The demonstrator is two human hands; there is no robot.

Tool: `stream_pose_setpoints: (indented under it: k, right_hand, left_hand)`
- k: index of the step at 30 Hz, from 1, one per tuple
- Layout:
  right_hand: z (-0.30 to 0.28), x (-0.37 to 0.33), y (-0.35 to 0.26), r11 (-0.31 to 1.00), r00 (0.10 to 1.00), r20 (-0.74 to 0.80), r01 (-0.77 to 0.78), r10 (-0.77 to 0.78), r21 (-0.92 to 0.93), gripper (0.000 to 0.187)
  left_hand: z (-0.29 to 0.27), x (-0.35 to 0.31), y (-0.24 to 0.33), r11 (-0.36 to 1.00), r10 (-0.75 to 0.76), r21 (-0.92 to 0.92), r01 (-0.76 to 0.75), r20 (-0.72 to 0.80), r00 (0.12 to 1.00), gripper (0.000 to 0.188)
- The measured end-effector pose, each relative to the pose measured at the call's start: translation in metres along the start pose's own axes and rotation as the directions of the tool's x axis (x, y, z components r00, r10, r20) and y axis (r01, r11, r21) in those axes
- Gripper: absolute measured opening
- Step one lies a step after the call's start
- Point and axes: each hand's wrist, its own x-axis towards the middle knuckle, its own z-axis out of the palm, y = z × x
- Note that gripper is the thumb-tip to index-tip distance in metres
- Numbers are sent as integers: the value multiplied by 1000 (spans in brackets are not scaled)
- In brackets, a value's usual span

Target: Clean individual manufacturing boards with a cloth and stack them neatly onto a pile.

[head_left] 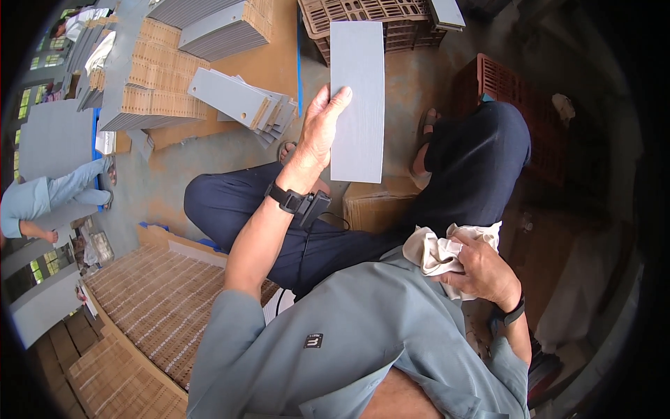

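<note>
My left hand (323, 126) is closed on the left edge of a flat grey rectangular panel (357, 105), its thumb lying on the face. The panel stands lengthwise away from me, over the gap between my knees, and its other fingers' grip behind it is hidden. Down by my right thigh, my right hand (481, 267) grips a crumpled cream cloth (436, 251), well apart from the panel. Part of the cloth hangs out beyond the fingers.
Stacks of grey panels with brown edges (164, 70) stand at the left, beside a loose pile of panels (244, 101). A brown plastic crate (370, 10) is ahead, a reddish crate (509, 91) at the right. A cardboard box (377, 206) sits between my legs. Another person (52, 199) is at far left.
</note>
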Motion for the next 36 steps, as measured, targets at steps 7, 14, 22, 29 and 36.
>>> stream_pose_setpoints:
  k: [7,14,22,29,36]
  right_hand:
    - [-36,-25,15,891,988,-117,138,-96,432,79]
    - [-75,-16,165,822,545,-699,30,464,569,29]
    - [-59,35,304,752,357,-812,-643,462,145,51]
    - [-83,49,293,844,384,-752,-228,536,485,55]
    - [-60,62,288,741,398,-814,-668,424,59,75]
  left_hand:
    - [9,9,-6,999,-19,33,19,1,1000,29]
    - [8,13,10,989,-31,145,38,-49,998,36]
    - [62,-12,43,935,-21,354,-32,146,989,39]
    - [83,-29,46,759,-185,641,-113,379,907,28]
    - [93,-29,29,767,-254,640,-44,367,895,27]
